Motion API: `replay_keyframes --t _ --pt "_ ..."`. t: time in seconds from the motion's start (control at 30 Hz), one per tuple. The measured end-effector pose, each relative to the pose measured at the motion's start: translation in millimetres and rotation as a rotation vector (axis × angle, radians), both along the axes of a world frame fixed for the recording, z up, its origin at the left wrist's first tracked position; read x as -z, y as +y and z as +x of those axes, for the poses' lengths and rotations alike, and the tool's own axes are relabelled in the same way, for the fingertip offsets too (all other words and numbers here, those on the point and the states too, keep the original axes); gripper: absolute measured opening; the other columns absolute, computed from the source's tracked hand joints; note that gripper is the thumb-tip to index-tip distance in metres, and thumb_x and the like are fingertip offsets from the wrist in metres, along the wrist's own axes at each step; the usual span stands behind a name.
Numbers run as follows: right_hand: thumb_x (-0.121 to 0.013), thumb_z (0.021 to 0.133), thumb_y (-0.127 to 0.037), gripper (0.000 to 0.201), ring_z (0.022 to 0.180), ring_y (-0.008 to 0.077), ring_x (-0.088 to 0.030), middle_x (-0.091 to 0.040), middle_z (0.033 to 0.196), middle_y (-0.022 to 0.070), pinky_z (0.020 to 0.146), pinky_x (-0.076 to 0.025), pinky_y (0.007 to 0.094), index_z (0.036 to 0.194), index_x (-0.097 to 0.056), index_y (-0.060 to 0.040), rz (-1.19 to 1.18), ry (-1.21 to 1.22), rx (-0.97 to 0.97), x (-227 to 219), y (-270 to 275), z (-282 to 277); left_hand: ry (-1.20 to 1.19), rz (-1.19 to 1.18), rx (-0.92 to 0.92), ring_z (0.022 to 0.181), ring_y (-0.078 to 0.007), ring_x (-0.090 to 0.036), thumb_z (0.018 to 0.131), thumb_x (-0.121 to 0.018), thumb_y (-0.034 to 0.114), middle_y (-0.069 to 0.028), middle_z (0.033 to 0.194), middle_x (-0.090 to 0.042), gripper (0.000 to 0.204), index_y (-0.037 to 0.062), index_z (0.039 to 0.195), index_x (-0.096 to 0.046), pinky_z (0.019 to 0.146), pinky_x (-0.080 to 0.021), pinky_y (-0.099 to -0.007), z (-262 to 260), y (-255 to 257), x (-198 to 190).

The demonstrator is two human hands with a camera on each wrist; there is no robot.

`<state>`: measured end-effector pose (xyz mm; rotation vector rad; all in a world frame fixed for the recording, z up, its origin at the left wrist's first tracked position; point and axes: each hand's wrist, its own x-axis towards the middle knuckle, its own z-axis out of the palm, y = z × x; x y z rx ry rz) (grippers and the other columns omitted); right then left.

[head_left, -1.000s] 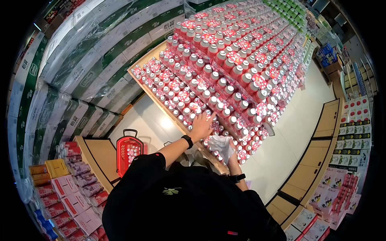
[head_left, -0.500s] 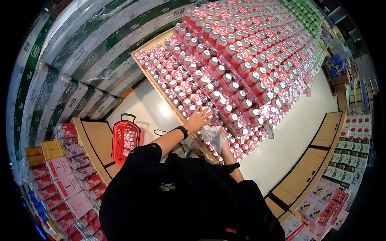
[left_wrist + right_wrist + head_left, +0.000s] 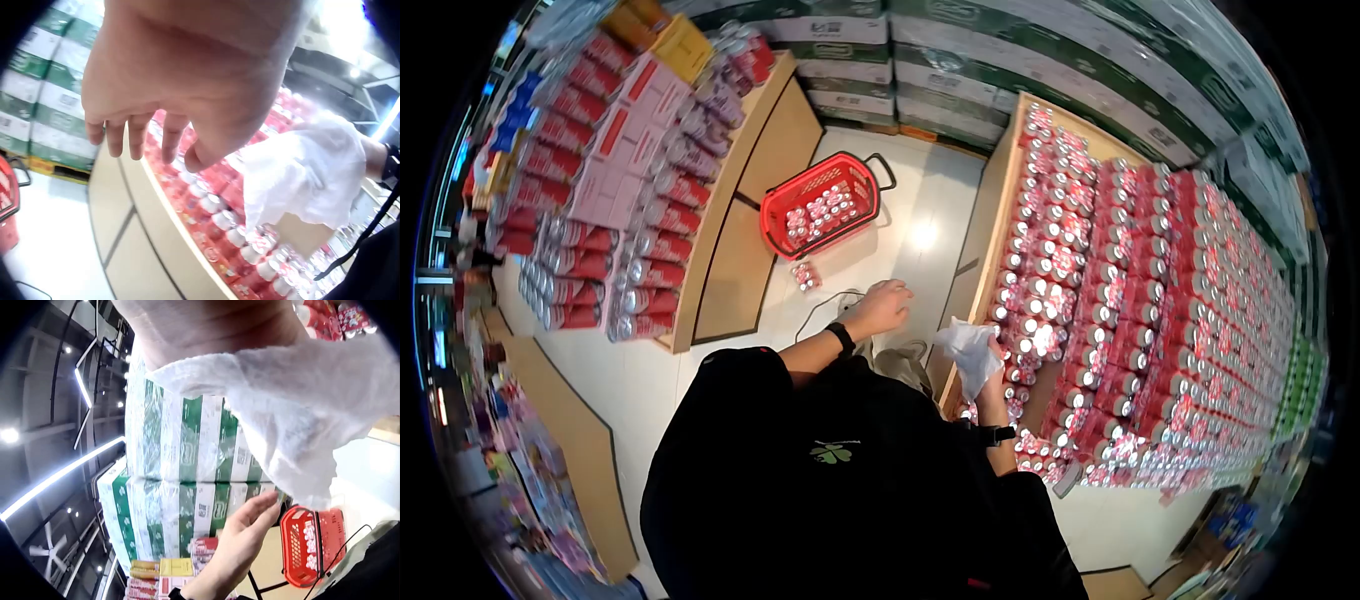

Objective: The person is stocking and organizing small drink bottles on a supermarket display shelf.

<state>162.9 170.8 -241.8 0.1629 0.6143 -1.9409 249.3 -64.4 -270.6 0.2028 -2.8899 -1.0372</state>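
Observation:
My left hand hangs over the floor beside the display's wooden edge, holding nothing. In the left wrist view its fingers point down, loosely bent and spread. My right hand holds a crumpled white cloth near the front edge of the display. The cloth drapes over the right fingers and hides them in the right wrist view. Rows of red drinks with pale tops rise in steps on the display, close to the right hand. A red shopping basket with several small packs inside stands on the floor.
A small pack lies on the floor by the basket. At left, a wooden stand carries red cans and pink boxes. Wrapped green-and-white cartons are stacked behind. A dark cord lies near the left arm.
The view has swung left, bringing the basket toward the middle. My left hand has come off the drinks and is over the floor; the right hand still holds the cloth.

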Motion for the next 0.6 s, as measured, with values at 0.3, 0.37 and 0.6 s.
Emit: replay_keyframes --t 0.3,0.37,0.6 --pt "-0.041 0.099 -0.038 0.052 0.118 0.0287 -0.053 -0.053 0.130 0.0154 0.102 -0.041 0.0401 0.135 -0.042 0.0003 0.175 0.005 -0.048 9.4 -64.9 21.0 -0.291 0.136 -0.380 0.098 -0.0341 -0.062 0.080 -0.061 0.025 -0.0200 0.102 -0.066 0.034 0.0052 0.107 -0.064 0.086 -0.049 -0.0422 101.3 -110.7 35.2" --pt "-0.044 0.099 -0.038 0.052 0.116 0.0264 -0.054 -0.055 0.126 0.0140 0.100 -0.042 0.0386 0.133 -0.044 0.0006 0.218 0.032 -0.042 11.9 -79.5 36.3 -0.458 0.242 -0.416 0.098 -0.0330 -0.063 0.080 -0.060 0.025 -0.0203 0.102 -0.067 0.034 0.0050 0.107 -0.065 0.085 -0.050 -0.0410 122.2 -131.8 54.7" --pt "-0.035 0.098 -0.052 0.059 0.115 0.0274 -0.054 -0.055 0.127 0.0114 0.101 -0.042 0.0398 0.131 -0.046 -0.0050 0.221 -0.220 0.184 44.2 -146.2 119.3 -0.759 0.161 -0.353 0.100 -0.0332 -0.063 0.077 -0.056 0.028 -0.0170 0.106 -0.067 0.037 0.0081 0.105 -0.067 0.089 -0.049 -0.0409 207.6 -218.0 156.7"
